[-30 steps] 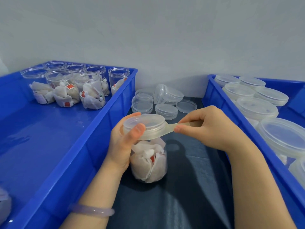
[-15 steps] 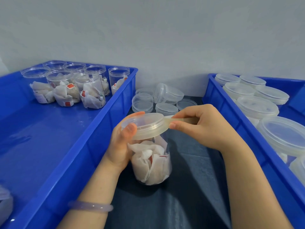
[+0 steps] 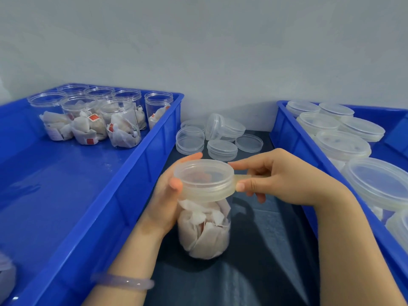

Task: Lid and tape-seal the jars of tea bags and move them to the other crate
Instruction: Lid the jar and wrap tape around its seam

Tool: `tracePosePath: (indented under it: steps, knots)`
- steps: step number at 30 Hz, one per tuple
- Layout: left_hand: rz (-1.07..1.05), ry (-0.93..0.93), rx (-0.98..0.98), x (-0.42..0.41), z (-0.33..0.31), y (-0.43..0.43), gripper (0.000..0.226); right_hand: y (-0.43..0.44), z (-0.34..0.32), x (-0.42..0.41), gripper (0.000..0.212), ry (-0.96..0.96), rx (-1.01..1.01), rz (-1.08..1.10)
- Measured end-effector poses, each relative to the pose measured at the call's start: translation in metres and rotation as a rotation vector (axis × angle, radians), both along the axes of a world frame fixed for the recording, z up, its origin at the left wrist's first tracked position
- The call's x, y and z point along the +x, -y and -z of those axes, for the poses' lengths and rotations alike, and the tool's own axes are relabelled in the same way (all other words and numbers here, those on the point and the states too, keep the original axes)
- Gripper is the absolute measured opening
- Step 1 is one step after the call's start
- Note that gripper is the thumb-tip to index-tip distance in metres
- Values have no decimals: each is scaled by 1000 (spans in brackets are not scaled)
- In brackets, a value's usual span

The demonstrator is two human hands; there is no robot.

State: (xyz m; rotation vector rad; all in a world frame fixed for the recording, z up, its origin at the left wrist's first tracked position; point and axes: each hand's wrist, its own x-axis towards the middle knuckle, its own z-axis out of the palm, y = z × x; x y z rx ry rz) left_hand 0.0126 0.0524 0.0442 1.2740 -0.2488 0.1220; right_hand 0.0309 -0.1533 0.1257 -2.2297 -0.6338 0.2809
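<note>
A clear jar packed with tea bags is held between the two blue crates, tilted a little toward me. Its translucent lid is on, with a band of clear tape running round the lid's side. My left hand grips the jar just under the lid, thumb on the lid's edge. My right hand pinches the free end of the tape at the lid's right side. The left crate holds several open jars of tea bags at its far end. The right crate holds several lidded jars.
Loose lids lie in small stacks on the dark table behind the jar, against the grey wall. The near part of the left crate's floor is bare blue plastic. A pale bangle sits on my left wrist.
The jar has turned and tipped in my left hand, and the tape now wraps further round the lid. My right hand has moved closer to the lid.
</note>
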Motion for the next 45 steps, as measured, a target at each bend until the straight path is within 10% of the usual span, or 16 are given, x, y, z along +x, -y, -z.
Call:
tracePosePath:
  steps: [6, 15, 21, 27, 36, 42, 45]
  knots:
    - [-371, 14, 205, 3, 2, 4, 86, -3, 5, 2, 23, 78, 10, 72]
    - [-565, -27, 409, 2, -3, 10, 137, -17, 3, -2, 30, 175, -190, -67]
    - [-533, 27, 371, 4, -1, 6, 95, -11, 5, 0, 17, 35, 25, 13]
    - [-446, 40, 228, 3, -2, -2, 74, -1, 30, 24, 19, 169, -228, 300]
    - [-415, 89, 160, 4, -1, -3, 100, -15, 64, 33, 22, 42, -390, 205]
    - [-403, 96, 194, 6, 0, -4, 92, -25, 26, 13, 24, 31, 455, 23]
    - [-386, 84, 192, 6, 2, -5, 99, -34, 24, 6, 22, 75, 436, -57]
